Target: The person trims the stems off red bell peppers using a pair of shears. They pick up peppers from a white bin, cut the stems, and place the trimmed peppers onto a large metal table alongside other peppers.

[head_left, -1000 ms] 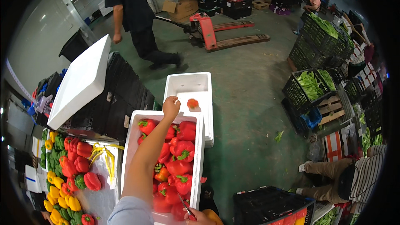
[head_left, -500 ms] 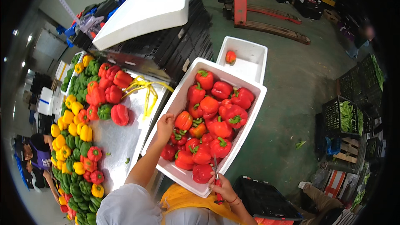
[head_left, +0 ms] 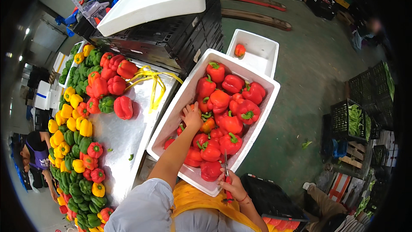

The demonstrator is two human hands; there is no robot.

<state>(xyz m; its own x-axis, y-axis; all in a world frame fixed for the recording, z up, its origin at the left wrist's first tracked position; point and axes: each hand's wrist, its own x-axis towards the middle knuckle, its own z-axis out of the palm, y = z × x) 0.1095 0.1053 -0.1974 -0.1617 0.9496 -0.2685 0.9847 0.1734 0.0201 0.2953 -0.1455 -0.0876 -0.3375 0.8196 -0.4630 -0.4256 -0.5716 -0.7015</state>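
Observation:
A white foam box [head_left: 269, 116] of red bell peppers [head_left: 233, 84] is in front of me. My left hand [head_left: 192, 117] reaches into its left side, fingers curled over an orange-red pepper that it largely hides. My right hand [head_left: 230, 186], at the near right corner, grips red-handled scissors [head_left: 228, 194], blades pointing up along the box. Beyond this box, a smaller foam box [head_left: 262, 60] holds one red pepper [head_left: 240, 50]. To the left, a metal tabletop [head_left: 122, 141] carries rows of green [head_left: 74, 189], yellow [head_left: 86, 127] and red peppers, and yellow straps [head_left: 156, 86].
A foam lid [head_left: 150, 4] tops stacked black crates [head_left: 180, 38]. A co-worker [head_left: 40, 154] bends at far left. A pallet jack [head_left: 253, 17] is at the back. Crates of greens [head_left: 352, 119] line the right, near another person's leg [head_left: 319, 197]. A black crate [head_left: 268, 197] is beside me.
My view has swung down and toward the pepper table. My left hand has moved from the box's left rim in among the peppers. The walking person has mostly left the top of view.

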